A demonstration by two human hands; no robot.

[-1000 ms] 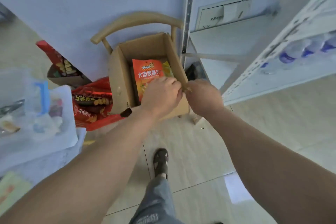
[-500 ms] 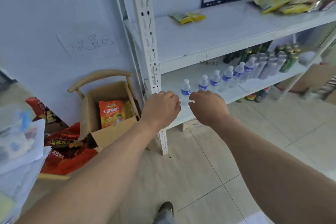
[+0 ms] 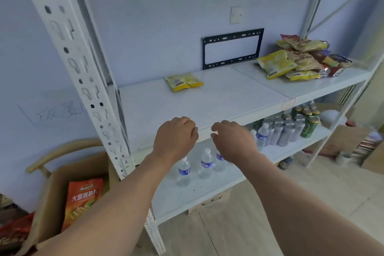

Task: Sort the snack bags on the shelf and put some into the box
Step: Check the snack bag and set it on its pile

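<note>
Both hands, left (image 3: 176, 138) and right (image 3: 232, 141), are held loosely curled and empty before the shelf (image 3: 218, 100), having been lifted away from the box (image 3: 49, 189) a second ago; a fresh bag is judged the next target; one yellow bag (image 3: 184, 82) lies beyond the hands, the snack pile (image 3: 301, 60) far right; the orange bag (image 3: 83, 199) is seen boxed, lower left; water bottles (image 3: 205, 164) stand beneath; nothing blocks the reach.

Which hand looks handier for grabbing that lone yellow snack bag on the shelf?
Probably the left hand. The yellow snack bag lies almost straight beyond it on the shelf, while the right hand hangs further toward the pile of bags. Both hands hold nothing.
</note>
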